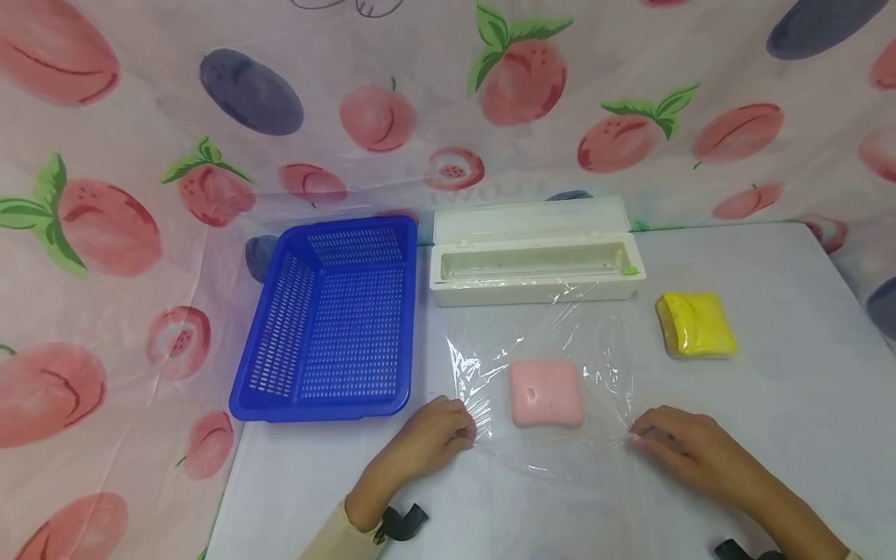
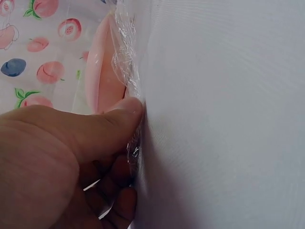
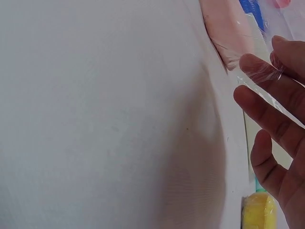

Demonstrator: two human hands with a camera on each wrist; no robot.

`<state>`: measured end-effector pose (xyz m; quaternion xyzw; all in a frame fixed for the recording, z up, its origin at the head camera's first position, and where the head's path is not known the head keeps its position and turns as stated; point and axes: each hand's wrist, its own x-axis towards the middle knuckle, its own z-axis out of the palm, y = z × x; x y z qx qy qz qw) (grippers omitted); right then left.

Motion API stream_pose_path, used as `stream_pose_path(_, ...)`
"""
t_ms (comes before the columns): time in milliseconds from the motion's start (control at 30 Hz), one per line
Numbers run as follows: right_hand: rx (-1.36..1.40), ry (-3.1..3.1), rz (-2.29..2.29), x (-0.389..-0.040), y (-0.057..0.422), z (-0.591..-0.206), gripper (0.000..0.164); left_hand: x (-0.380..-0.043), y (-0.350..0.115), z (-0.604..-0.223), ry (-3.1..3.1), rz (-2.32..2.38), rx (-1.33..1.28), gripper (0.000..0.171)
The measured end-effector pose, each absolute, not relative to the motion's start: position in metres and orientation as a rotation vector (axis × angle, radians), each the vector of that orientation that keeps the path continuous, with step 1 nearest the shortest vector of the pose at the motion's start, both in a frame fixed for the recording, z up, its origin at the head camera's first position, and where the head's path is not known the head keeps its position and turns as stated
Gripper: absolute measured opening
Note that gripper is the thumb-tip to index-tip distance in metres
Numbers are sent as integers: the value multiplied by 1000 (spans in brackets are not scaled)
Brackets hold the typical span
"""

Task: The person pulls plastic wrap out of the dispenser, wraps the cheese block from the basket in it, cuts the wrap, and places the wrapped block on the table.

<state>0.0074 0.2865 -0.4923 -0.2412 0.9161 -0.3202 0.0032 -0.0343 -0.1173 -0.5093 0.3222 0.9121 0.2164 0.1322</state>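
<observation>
A sheet of clear cling film (image 1: 483, 373) is spread on the table, with a pink rounded block (image 1: 546, 393) in its middle. My left hand (image 1: 437, 435) pinches the film's left edge, its thumb (image 2: 121, 114) pressed on the gathered film in the left wrist view. At the opposite edge, my right hand (image 1: 689, 451) holds the film between thumb and index finger. The other fingers (image 3: 267, 114) of that hand are spread apart, and film stretches over the index finger in the right wrist view. Whether film also covers the block's top, I cannot tell.
Behind the film stands a long white dispenser box (image 1: 535, 293) with its lid raised. A blue plastic basket (image 1: 322, 412) is at the left. On the right lies a yellow block (image 1: 696, 325) in shiny clear wrap. A fruit-patterned cloth (image 1: 392, 47) hangs behind the table.
</observation>
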Motion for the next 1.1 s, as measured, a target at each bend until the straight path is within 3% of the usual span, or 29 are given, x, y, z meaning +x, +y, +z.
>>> stream_pose_path(133, -791, 2903, -1022, 6, 287, -494, 43, -33, -117, -511, 2650, 572, 954, 3)
stream_pose_path(300, -696, 2913, -1010, 5, 286, -493, 36, -34, -117, -509, 2636, 584, 936, 15)
stream_pose_path(467, -628, 2923, -1044, 6, 287, -495, 32, -35, -114, -507, 2660, 611, 935, 4)
stream_pose_path(867, -520, 2995, -1053, 4, 285, -496, 25, -32, -114, -502, 2697, 613, 946, 4)
stream_pose_path(1100, -488, 3074, -1153, -3, 283, -499, 32, -32, -110, -497, 2903, 557, 908, 5)
